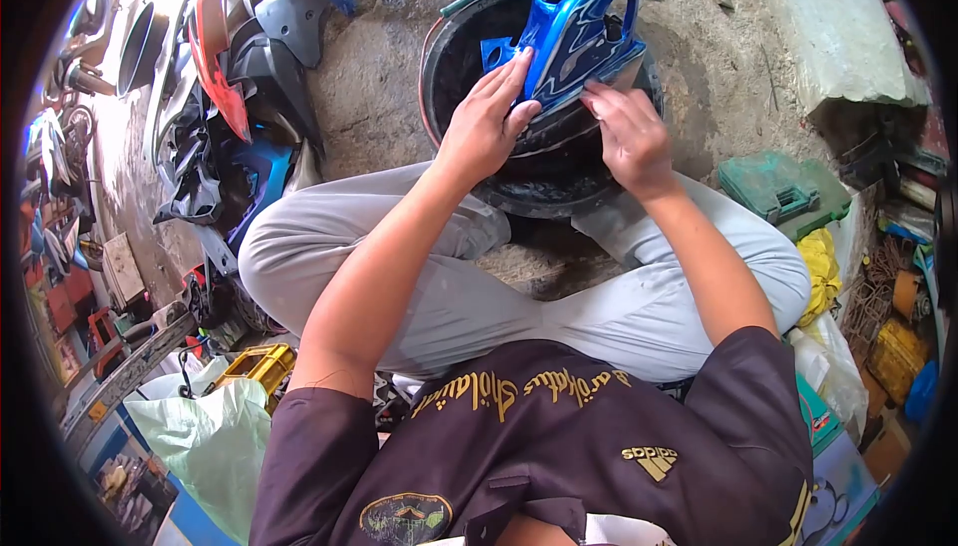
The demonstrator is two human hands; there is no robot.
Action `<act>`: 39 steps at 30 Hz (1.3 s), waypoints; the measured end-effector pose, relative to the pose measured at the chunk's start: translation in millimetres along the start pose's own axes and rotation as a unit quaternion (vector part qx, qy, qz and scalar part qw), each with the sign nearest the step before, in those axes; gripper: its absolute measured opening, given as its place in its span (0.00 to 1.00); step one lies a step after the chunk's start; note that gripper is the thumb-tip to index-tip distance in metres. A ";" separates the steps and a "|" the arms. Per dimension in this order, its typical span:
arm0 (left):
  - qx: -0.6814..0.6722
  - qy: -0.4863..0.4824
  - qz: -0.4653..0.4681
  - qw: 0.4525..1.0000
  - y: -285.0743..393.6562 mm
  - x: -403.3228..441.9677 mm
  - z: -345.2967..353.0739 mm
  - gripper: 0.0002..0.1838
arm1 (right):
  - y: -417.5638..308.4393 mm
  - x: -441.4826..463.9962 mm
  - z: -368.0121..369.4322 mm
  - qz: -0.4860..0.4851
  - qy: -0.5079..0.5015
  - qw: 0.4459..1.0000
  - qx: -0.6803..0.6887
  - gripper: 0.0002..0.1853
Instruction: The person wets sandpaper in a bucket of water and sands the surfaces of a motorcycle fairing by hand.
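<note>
A glossy blue motorcycle fairing panel, with pale streaks on its surface, is held tilted over a black bucket. My left hand grips the panel's left side, fingers stretched along it and thumb near its lower edge. My right hand is closed, with fingers bent and pinched against the panel's lower right edge. Just above those fingertips shows a flat grey-brown patch; whether it is a separate sheet or part of the panel I cannot tell. Dark wet-looking surfaces show inside the bucket.
Several motorcycle body panels, among them a red one and a grey one, are piled on the left. A green plastic case lies at right by my knee. A white sack and a yellow crate stand at lower left.
</note>
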State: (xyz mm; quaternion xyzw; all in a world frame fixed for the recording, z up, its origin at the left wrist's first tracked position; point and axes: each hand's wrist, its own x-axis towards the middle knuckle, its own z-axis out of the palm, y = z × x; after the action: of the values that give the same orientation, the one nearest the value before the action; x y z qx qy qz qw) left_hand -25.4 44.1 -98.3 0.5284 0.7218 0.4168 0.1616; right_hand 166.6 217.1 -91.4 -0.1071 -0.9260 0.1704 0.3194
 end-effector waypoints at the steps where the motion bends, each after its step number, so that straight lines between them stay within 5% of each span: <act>1: 0.001 0.000 0.000 1.000 0.6 1.0 0.3 0.35 | 6.8 0.0 -2.4 0.017 0.003 1.000 -0.014 0.17; 3: 0.002 -0.002 -0.003 1.000 1.0 -0.9 0.7 0.35 | 16.3 8.3 -10.5 0.076 0.034 0.996 -0.036 0.15; 10: -0.002 -0.004 -0.015 1.000 1.2 1.2 0.1 0.35 | 12.3 4.2 -5.5 0.029 -0.001 1.000 0.004 0.13; 11: -0.001 -0.006 -0.016 1.000 1.4 1.5 -0.2 0.35 | 16.3 6.8 -10.5 0.102 0.026 0.994 -0.002 0.13; 15: 0.001 -0.004 -0.011 1.000 -1.5 1.6 0.7 0.35 | 2.2 -4.4 5.3 0.006 0.022 0.999 0.025 0.13; 20: -0.008 -0.007 -0.022 1.000 -1.0 2.2 0.0 0.35 | 29.1 3.5 -5.9 0.104 0.029 0.994 0.003 0.18; 24: -0.006 -0.005 -0.028 1.000 -2.7 2.4 0.2 0.34 | -2.4 -7.8 8.9 0.008 0.002 0.999 0.050 0.17; 28: 0.001 0.001 -0.015 1.000 -3.2 1.1 1.0 0.34 | 24.8 5.6 -8.4 0.083 0.011 0.996 -0.002 0.16; 33: -0.023 -0.010 -0.034 0.999 1.8 1.8 -2.2 0.34 | -11.6 -6.9 10.5 0.016 -0.012 0.999 0.035 0.20; 37: -0.010 -0.012 -0.036 0.999 1.9 -0.4 -0.7 0.34 | 25.6 3.8 -4.4 0.110 -0.003 0.994 0.009 0.20; 39: -0.004 -0.006 -0.025 1.000 0.1 0.9 1.2 0.34 | 11.5 -4.5 0.8 0.057 -0.031 0.998 0.001 0.21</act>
State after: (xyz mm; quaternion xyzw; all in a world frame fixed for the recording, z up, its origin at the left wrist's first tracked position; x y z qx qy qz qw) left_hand -24.9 45.4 -98.8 0.5123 0.7320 0.4121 0.1785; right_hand 170.7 226.1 -99.0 -0.1543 -0.9278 0.1922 0.2801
